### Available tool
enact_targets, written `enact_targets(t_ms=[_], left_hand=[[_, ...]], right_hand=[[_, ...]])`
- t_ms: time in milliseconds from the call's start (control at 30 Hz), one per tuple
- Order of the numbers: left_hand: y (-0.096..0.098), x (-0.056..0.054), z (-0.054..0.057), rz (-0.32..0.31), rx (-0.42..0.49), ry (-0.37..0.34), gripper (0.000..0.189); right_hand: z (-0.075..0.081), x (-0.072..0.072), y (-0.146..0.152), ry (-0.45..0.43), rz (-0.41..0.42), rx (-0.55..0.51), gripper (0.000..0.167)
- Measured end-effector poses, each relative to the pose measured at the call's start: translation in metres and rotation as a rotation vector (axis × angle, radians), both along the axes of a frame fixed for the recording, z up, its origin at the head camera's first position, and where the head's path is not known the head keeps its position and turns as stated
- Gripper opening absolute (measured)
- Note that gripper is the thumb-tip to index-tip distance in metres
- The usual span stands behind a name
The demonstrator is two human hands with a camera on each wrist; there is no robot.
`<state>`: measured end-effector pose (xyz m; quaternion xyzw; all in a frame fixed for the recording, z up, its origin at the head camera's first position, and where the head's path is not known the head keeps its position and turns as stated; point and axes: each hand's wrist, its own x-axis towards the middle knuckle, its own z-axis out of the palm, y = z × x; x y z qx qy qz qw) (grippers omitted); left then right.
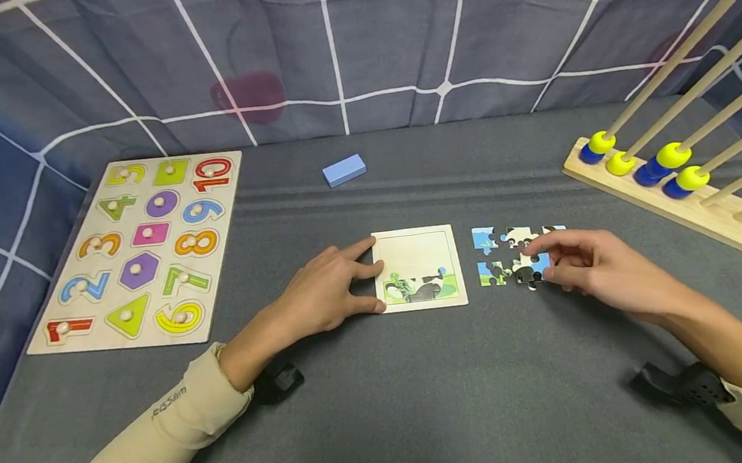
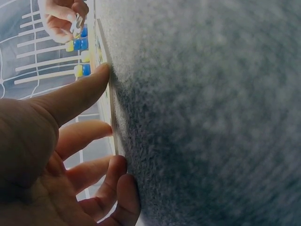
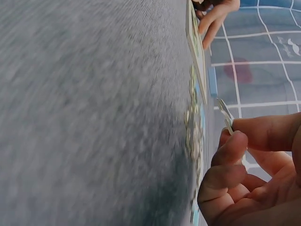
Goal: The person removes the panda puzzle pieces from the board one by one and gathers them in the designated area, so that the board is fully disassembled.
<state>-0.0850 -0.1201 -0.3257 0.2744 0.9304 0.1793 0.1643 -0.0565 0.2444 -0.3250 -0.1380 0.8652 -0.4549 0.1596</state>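
Even light casts soft shadows on the tabletop, which blurs in both wrist views.

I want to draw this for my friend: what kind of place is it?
Probably a play or learning spot, with a number board, a bead stand and a small puzzle tray.

Near side of puzzle tray: open lane. Left edge: left hand blocks. Right: loose puzzle pieces, right hand over them. Beyond tray: blue block.
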Motion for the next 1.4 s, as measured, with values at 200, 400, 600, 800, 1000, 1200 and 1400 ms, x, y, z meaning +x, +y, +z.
enact_targets(t_ms=[200, 400, 600, 800, 1000, 1200, 1400], left_hand=[[0.0, -0.001, -0.001, -0.003, -0.006, 0.008, 0.06], [0.0, -0.001, -0.002, 0.0, -0.009, 0.002, 0.06], [0.0, -0.002, -0.001, -0.001, -0.015, -0.008, 0.059], [0.0, -0.002, -0.001, -0.006, -0.011, -0.013, 0.059], [0.0, -0.002, -0.001, -0.008, -0.014, -0.01, 0.06], [0.001, -0.001, -0.001, -0.004, -0.02, -0.013, 0.06], [0.0, -0.002, -0.001, -0.001, -0.028, -0.01, 0.06]], right_hand=[[-0.005, 0.004, 0.014, 0.014, -0.007, 0.025, 0.027], [-0.01, 0.007, 0.027, 0.053, -0.027, 0.055, 0.028], [-0.017, 0.009, 0.03, 0.192, -0.024, 0.145, 0.029], [-0.018, 0.011, 0.027, 0.288, -0.035, 0.232, 0.028], [-0.019, 0.012, 0.026, 0.331, -0.035, 0.269, 0.028], [-0.02, 0.013, 0.027, 0.379, -0.031, 0.325, 0.029], [-0.02, 0.014, 0.027, 0.379, -0.041, 0.341, 0.029]])
